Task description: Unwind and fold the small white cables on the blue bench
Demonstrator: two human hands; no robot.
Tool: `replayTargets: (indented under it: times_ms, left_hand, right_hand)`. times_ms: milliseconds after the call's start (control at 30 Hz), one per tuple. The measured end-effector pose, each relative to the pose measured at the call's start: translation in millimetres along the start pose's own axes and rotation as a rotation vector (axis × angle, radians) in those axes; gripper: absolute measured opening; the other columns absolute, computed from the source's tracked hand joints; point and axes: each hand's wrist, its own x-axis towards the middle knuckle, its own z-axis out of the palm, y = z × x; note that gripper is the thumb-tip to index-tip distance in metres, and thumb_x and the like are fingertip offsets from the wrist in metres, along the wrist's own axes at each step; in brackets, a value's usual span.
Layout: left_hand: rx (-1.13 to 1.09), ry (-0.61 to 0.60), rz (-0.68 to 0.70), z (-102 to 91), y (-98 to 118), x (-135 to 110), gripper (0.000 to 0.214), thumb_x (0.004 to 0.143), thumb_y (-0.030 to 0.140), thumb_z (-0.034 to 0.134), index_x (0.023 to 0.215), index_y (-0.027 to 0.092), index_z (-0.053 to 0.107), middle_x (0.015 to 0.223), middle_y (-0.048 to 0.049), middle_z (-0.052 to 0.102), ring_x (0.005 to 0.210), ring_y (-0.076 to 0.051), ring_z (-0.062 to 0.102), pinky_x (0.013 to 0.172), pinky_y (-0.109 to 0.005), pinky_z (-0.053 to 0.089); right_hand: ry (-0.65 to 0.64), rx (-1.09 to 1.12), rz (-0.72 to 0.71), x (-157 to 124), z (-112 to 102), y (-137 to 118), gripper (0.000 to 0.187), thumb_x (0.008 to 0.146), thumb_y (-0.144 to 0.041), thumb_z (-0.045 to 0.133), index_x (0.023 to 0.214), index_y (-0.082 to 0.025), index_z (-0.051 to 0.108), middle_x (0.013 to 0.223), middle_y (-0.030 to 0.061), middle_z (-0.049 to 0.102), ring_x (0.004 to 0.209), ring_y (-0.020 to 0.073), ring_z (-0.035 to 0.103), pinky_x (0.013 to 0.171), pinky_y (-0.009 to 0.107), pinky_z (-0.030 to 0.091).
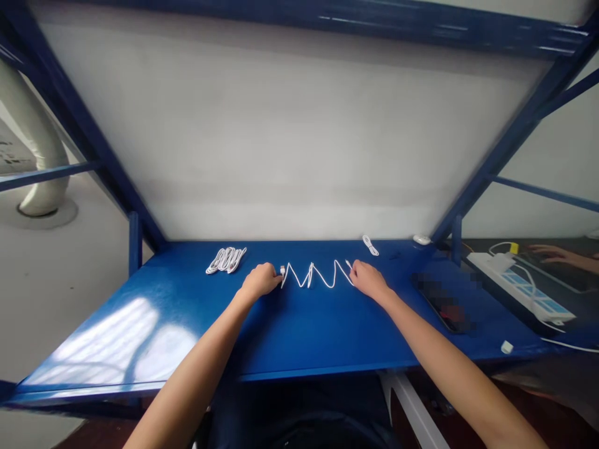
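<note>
A white charging cable (311, 274) stretches in a zigzag over the blue tabletop, with a small tied or crossed part near its middle. My left hand (262, 279) is closed on the cable's left end, where a USB plug sticks up beside the fingers. At the other end, my right hand (368, 278) pinches the cable just below its slimmer plug tip. Left of my left hand lies a group of coiled white cables (226, 260). Behind my right hand, one more bundled white cable (370, 245) rests near the wall.
A dark phone-like device (440, 302), partly blurred, lies to the right, with a small white cube (506, 347) near the front edge. Farther right are a white power strip (524, 290) and another person's hand (550, 252). A white oval object (422, 239) sits by the wall.
</note>
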Motion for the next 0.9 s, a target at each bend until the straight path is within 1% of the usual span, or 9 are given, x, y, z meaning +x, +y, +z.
replayTargets:
  times_ms: [133,233,367,433,533,600,767,833,900]
  left_hand:
    - [0.013,-0.021,-0.006,4.2,6,2,0.033,0.080,0.046,0.051,0.075,0.018,0.067,0.086,-0.0148,0.069,0.085,-0.029,0.066,0.064,-0.029,0.044]
    - [0.039,-0.014,-0.031,7.9,16,4,0.037,0.081,0.048,0.048,0.083,0.016,0.068,0.092,-0.0188,0.069,0.088,-0.032,0.066,0.064,-0.032,0.047]
    - [0.096,0.025,-0.088,8.5,29,7,0.029,0.079,0.031,0.049,0.097,0.014,0.065,0.104,-0.0217,0.066,0.094,-0.032,0.065,0.068,-0.033,0.048]
    - [0.068,-0.019,-0.098,5.7,34,10,0.028,0.079,0.029,0.049,0.097,0.013,0.065,0.098,-0.0216,0.068,0.087,-0.029,0.067,0.066,-0.031,0.048]
    - [-0.047,-0.138,-0.114,1.5,37,15,0.035,0.084,0.038,0.045,0.090,0.011,0.065,0.078,-0.0189,0.070,0.063,-0.024,0.068,0.056,-0.028,0.047]
    - [-0.095,-0.171,-0.114,0.9,39,18,0.039,0.084,0.043,0.044,0.086,0.010,0.065,0.071,-0.0168,0.069,0.051,-0.022,0.065,0.051,-0.028,0.046]
    - [-0.077,-0.213,-0.117,2.8,48,26,0.027,0.075,0.036,0.057,0.083,0.012,0.066,0.073,-0.0147,0.070,0.048,-0.019,0.063,0.047,-0.025,0.045]
    - [-0.096,-0.245,-0.120,2.9,51,28,0.026,0.072,0.033,0.058,0.085,0.012,0.066,0.077,-0.0153,0.070,0.049,-0.019,0.064,0.047,-0.025,0.045]
    - [-0.094,-0.234,-0.118,2.4,49,28,0.027,0.071,0.033,0.058,0.086,0.012,0.066,0.079,-0.0157,0.070,0.051,-0.020,0.064,0.048,-0.026,0.045]
  right_hand:
    - [0.008,0.004,0.019,-1,-2,-3,0.014,0.092,-0.023,0.042,0.091,-0.017,0.055,0.093,0.0109,0.064,0.079,0.0194,0.062,0.057,0.025,0.032]
    - [0.009,-0.002,0.017,-2,-2,-4,0.015,0.091,-0.022,0.041,0.092,-0.017,0.055,0.095,0.0112,0.065,0.081,0.0194,0.062,0.057,0.025,0.032]
    - [0.022,-0.005,-0.011,-2,-1,-2,0.016,0.091,-0.021,0.040,0.090,-0.017,0.055,0.094,0.0114,0.065,0.080,0.0193,0.061,0.055,0.025,0.031]
    - [0.029,-0.004,-0.021,-2,0,-2,0.016,0.091,-0.021,0.040,0.089,-0.017,0.055,0.094,0.0114,0.065,0.079,0.0192,0.061,0.055,0.025,0.030]
    - [0.038,0.002,-0.031,-2,1,0,0.015,0.091,-0.021,0.040,0.089,-0.017,0.054,0.093,0.0110,0.065,0.078,0.0194,0.061,0.055,0.025,0.030]
    - [0.040,0.004,-0.036,-2,2,0,0.015,0.091,-0.021,0.040,0.090,-0.017,0.054,0.092,0.0107,0.065,0.079,0.0195,0.060,0.055,0.025,0.030]
    - [0.034,0.000,-0.038,-3,0,-1,0.015,0.091,-0.020,0.040,0.090,-0.016,0.055,0.093,0.0118,0.064,0.081,0.0197,0.061,0.057,0.025,0.031]
    - [0.028,0.005,-0.029,-4,-2,-3,0.016,0.092,-0.020,0.039,0.090,-0.016,0.055,0.094,0.0120,0.064,0.081,0.0190,0.060,0.057,0.025,0.031]
    - [0.023,0.007,-0.008,-5,-3,-4,0.017,0.091,-0.021,0.040,0.089,-0.016,0.055,0.094,0.0115,0.065,0.080,0.0187,0.060,0.057,0.025,0.032]
